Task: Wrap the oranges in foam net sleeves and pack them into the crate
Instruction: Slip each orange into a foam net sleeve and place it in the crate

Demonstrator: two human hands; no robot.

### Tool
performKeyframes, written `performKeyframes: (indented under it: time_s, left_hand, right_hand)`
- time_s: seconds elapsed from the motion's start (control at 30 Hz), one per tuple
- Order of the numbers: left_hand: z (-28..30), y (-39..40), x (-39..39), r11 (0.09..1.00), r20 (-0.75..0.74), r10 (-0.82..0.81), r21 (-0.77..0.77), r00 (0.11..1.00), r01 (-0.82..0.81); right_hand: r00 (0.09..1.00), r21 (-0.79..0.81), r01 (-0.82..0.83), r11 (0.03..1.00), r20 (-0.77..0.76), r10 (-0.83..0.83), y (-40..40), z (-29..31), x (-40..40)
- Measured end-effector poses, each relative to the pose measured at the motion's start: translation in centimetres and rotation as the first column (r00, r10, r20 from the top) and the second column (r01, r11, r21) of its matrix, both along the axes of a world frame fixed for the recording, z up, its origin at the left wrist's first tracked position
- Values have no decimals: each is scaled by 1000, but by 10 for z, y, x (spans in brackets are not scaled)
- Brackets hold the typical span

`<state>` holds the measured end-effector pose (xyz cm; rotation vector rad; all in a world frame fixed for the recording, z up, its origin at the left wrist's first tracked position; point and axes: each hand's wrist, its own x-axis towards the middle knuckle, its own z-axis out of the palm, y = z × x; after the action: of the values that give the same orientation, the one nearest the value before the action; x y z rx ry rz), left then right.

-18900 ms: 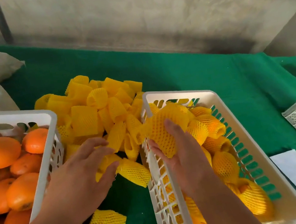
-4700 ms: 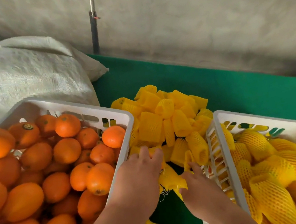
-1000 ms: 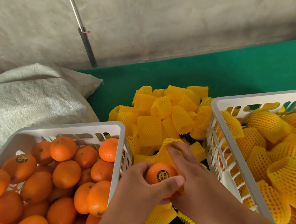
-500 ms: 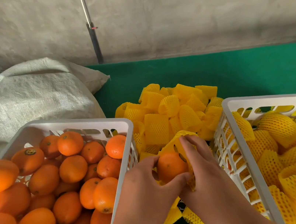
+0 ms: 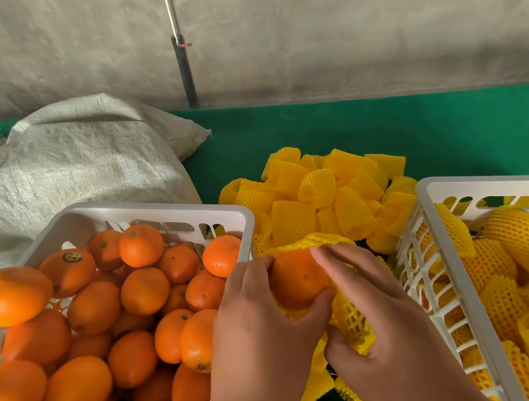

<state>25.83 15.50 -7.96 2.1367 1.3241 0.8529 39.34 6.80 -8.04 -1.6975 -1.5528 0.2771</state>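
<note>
1. Left hand [image 5: 260, 336]: fingers and thumb curled round one orange [image 5: 298, 280], holding it between the two crates. Judged purpose: to keep the fruit steady while the net goes on.
2. Right hand [image 5: 374, 314]: fingers pinch a yellow foam net sleeve [image 5: 349, 320], stretched over the far side and right flank of the orange. The near face of the fruit is bare, so the wrap looks about half done.
3. Loose sleeves [image 5: 321, 198] lie heaped on the green bench [image 5: 437, 138], just beyond the hands. Likely put there so either hand reaches one without shifting.
4. Left crate [image 5: 140, 209]: white, heaped with unwrapped oranges [image 5: 103, 330]. Many left to do.
5. Right crate [image 5: 441, 186]: white, holds wrapped oranges [image 5: 525, 238]; its near left wall sits just beside the right hand. Short carry to the drop point.
6. Woven sack [image 5: 71, 168] lies far left, behind the left crate.
7. Next step, judged: draw the sleeve over the bare face, then place the fruit in the right crate. Risk: net snagging on fingers or slipping off.
</note>
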Motion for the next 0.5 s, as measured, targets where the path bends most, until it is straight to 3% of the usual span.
performKeyframes:
  time_s: [0.23, 0.4, 0.5]
  left_hand:
    - [1, 1, -1, 996, -30, -14, 88, 999, 16]
    - [1, 1, 0, 985, -3, -43, 165, 999, 43]
    - [2, -1, 0, 975, -9, -77, 208, 997, 77]
  right_hand:
    - [997, 102, -13, 995, -77, 21, -4, 3, 0]
    - [969, 259, 247, 934, -68, -237, -3, 7, 8]
    - [945, 243, 327, 913, -73, -319, -1, 6, 10]
